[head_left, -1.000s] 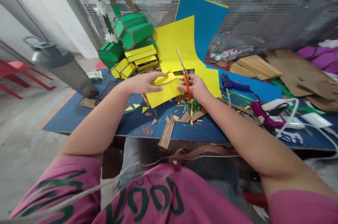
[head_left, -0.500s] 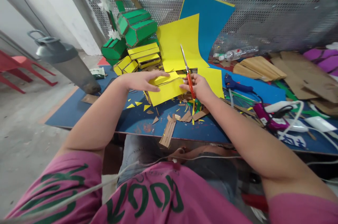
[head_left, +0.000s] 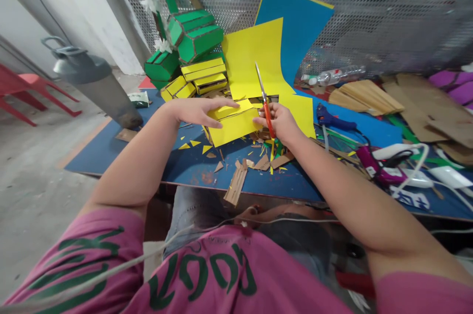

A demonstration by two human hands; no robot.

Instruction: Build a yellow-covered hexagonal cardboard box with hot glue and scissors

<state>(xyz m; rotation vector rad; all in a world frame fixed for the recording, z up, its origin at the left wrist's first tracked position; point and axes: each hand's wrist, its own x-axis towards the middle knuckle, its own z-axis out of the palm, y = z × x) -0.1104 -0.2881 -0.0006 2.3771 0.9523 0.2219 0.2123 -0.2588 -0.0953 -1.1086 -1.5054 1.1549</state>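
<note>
My left hand (head_left: 197, 109) lies flat, fingers stretched out, on a yellow paper-covered cardboard piece (head_left: 234, 129) on the blue table (head_left: 111, 149). My right hand (head_left: 283, 122) is closed around the orange handles of a pair of scissors (head_left: 264, 99), whose blades point up and away, just right of the yellow piece. Paper and cardboard scraps (head_left: 240, 163) lie below both hands.
Green and yellow covered boxes (head_left: 192, 52) are stacked at the back left, with yellow and blue sheets (head_left: 291, 23) leaning on a perforated metal wall. A blue glue gun (head_left: 330, 119), a purple tool (head_left: 373, 166), cables and cardboard (head_left: 424, 102) crowd the right. A grey bottle (head_left: 92, 82) stands at left.
Both hands stay on the yellow piece and scissors, barely moving. The camera has shifted slightly, so everything sits a little further right in the view.
</note>
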